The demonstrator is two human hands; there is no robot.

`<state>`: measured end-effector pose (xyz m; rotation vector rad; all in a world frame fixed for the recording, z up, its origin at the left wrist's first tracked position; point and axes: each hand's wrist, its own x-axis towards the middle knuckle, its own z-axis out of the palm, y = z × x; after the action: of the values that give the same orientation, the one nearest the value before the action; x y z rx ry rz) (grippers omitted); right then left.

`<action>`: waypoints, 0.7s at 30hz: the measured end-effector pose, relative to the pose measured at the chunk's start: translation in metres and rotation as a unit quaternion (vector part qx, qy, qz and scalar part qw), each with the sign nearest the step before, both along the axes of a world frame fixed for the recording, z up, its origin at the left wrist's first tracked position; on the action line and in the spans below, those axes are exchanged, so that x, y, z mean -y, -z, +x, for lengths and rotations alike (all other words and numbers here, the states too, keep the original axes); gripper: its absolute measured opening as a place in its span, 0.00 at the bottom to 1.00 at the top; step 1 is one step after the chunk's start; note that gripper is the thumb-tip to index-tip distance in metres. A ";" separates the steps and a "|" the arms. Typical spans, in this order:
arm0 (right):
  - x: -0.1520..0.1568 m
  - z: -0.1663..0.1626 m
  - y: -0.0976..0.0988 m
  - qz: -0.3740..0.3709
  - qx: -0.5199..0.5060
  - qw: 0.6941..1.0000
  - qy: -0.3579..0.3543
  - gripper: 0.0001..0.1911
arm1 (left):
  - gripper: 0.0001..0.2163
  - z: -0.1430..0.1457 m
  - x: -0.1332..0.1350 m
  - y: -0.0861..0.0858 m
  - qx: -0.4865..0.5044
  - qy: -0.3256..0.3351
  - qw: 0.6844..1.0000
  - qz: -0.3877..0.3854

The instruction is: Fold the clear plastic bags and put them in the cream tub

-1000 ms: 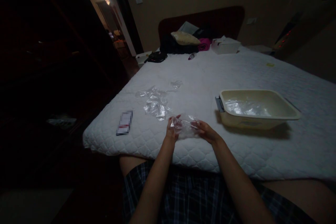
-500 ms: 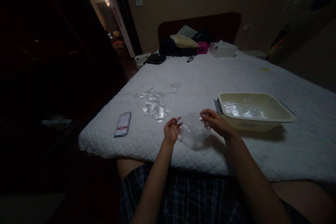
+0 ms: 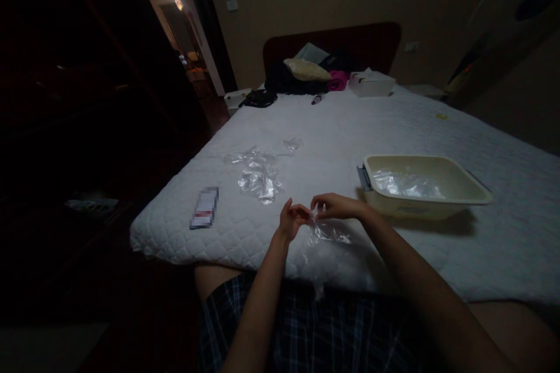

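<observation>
My left hand (image 3: 292, 220) and my right hand (image 3: 336, 207) meet over the near edge of a white quilted bed (image 3: 341, 134). Both pinch the top of a clear plastic bag (image 3: 324, 242), which hangs down limp below the fingers toward my lap. The fingers of both hands are closed on its upper edge, close together.
A cream plastic tub (image 3: 424, 186) with clear plastic inside sits to the right. Crumpled clear plastic bags (image 3: 259, 175) lie to the left of my hands, with a small flat packet (image 3: 204, 208) further left. Bags, clothes and a white box (image 3: 371, 83) crowd the headboard.
My hands spread apart with the plastic bag stretched between them, then came together again. The bag now hangs down from the pinching fingers.
</observation>
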<state>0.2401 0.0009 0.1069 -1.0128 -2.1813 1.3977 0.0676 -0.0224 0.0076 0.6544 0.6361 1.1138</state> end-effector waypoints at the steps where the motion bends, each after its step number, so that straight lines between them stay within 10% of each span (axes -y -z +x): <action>1: -0.004 -0.002 0.005 0.044 0.006 0.999 0.030 0.11 | 0.24 0.002 0.000 0.001 -0.024 0.013 1.000 0.007; 16: -0.025 0.029 0.022 0.154 -0.084 0.962 0.209 0.14 | 0.15 0.011 -0.002 0.011 -0.131 -0.066 0.988 0.045; 21: -0.021 0.044 0.035 -0.008 -0.109 0.938 0.329 0.13 | 0.16 0.009 -0.002 0.006 -0.086 -0.118 0.989 0.012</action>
<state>0.2839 0.0216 0.0719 -1.3512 -1.4656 1.1319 0.0762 -0.0201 0.0013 0.7131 0.8655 1.2941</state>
